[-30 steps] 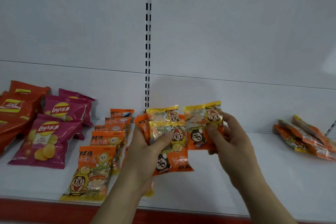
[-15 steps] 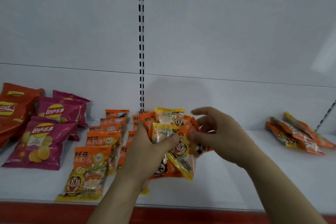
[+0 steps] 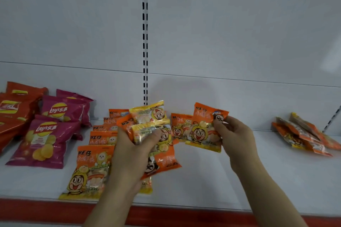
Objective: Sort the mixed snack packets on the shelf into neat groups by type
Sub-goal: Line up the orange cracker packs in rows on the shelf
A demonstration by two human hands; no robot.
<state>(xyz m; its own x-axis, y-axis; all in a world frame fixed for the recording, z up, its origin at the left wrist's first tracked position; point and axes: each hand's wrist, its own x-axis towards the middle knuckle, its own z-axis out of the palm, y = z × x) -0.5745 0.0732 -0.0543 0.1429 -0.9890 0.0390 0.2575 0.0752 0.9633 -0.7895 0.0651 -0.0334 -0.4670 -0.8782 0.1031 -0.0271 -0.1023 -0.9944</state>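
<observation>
Left hand grips a fanned stack of packets above the shelf; right hand pinches two orange pkts, prob. Loose fan could slip, remixing sorted rows.

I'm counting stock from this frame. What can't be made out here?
- Head view: how many packets the left hand grips; its fingers cover the bunch.
- Orange chip bags: cut off by the left edge.
- Right-side pile: blurred, overlapping, count unclear.
- Row of orange packets: overlapping.
</observation>
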